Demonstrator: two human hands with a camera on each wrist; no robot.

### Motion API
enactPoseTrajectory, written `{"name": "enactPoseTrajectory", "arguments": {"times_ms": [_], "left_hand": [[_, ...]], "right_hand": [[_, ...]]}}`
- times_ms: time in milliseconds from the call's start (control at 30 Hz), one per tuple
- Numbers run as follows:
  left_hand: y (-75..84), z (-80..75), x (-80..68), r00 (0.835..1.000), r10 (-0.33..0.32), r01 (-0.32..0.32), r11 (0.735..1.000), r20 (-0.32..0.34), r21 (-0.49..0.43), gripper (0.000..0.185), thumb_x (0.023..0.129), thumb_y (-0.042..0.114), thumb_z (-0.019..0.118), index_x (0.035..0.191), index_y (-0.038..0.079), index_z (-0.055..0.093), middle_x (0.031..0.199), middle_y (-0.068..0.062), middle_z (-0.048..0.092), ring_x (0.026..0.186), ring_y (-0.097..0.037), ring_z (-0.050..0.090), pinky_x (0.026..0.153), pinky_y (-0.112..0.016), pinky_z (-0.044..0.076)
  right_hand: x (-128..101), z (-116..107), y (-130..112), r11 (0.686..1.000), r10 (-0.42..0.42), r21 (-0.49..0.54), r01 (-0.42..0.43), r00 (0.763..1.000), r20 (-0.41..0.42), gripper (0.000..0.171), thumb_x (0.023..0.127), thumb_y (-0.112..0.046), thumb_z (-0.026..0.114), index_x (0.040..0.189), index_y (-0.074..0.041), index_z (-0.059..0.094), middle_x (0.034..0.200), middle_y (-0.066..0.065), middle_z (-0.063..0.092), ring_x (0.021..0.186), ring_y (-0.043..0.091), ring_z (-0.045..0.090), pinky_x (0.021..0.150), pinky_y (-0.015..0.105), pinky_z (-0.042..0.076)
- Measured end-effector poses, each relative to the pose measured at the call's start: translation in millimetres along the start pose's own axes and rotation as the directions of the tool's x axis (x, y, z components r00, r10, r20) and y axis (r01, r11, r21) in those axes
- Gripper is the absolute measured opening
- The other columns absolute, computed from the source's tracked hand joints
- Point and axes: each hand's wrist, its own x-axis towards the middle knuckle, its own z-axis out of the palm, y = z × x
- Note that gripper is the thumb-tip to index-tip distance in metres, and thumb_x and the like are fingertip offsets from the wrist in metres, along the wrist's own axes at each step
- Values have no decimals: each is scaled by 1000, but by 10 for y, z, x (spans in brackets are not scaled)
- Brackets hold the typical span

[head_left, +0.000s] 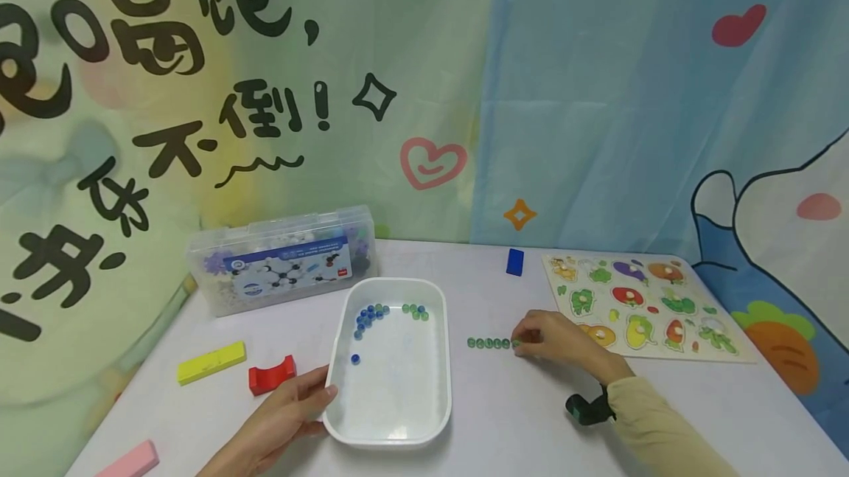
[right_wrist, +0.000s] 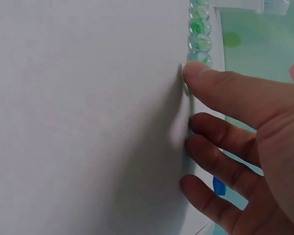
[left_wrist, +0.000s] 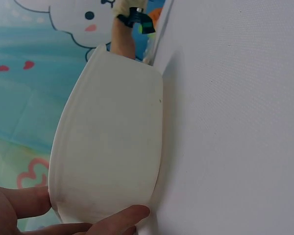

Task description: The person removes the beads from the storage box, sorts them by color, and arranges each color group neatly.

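A white tray (head_left: 396, 396) stands near the middle of the table, its left side gripped by my left hand (head_left: 285, 414). The left wrist view has the thumb at the rim and fingers under the tray's edge. Inside lie several blue marbles (head_left: 365, 320), mostly along the upper left, and a small group of green and blue marbles (head_left: 415, 310) at the upper right. To the right of the tray, green glass marbles (head_left: 488, 343) form a straight row on the table. My right hand (head_left: 557, 340) pinches a green marble (head_left: 515, 343) at the row's right end, partly hidden by the fingertips.
Behind the tray is a clear plastic box (head_left: 285, 263) of coloured parts. A yellow block (head_left: 211, 363), a red curved block (head_left: 272, 375) and a pink block (head_left: 131, 460) lie left. A blue block (head_left: 514, 262) and a vegetable puzzle board (head_left: 617, 315) lie at the back right.
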Motion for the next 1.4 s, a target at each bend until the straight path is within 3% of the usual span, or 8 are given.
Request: {"name": "enactPoseTrajectory", "arguments": {"times_ms": [667,933,1000,1133,1400], "left_hand": [[8,6,-8,1000,-14,14,1000,-9,-4,76,92,34,65,149,-2,30,148,-25,42,104,-20,65,88,-41,57],[10,3,1,1000,-21,21,1000,-9,-4,76,92,34,65,150,-2,30,148,-24,41,104,-20,65,88,-42,57],[8,1,1,1000,-17,17,1000,-6,-3,76,92,34,65,150,-1,30,148,-24,42,104,-20,65,88,-42,57],[7,-8,-2,1000,-13,13,1000,-4,0,77,92,35,65,150,-1,30,149,-24,41,104,-19,65,88,-42,57],[2,-10,-3,1000,-7,7,1000,6,-6,76,92,34,64,150,-2,29,149,-25,40,104,-20,65,88,-42,57]], "right_hand": [[-21,50,-31,999,40,-26,-41,999,-29,15,83,-25,76,95,-17,72,82,-11,58,71,1,45,60,17,42],[12,-110,-97,997,79,-11,-79,997,4,20,84,-24,75,102,-13,72,83,-10,61,73,4,49,63,18,46],[64,-196,-147,997,80,-18,-80,997,-5,21,85,-22,74,104,-11,72,82,-9,62,74,5,50,63,18,46],[248,-343,-335,1000,6,-27,-7,999,-37,24,87,-20,72,107,-6,71,82,-6,65,74,6,53,62,19,47],[813,-428,-1003,989,-139,-65,135,989,-57,22,88,-24,71,106,-10,72,86,-2,68,78,9,59,66,21,51]]}}
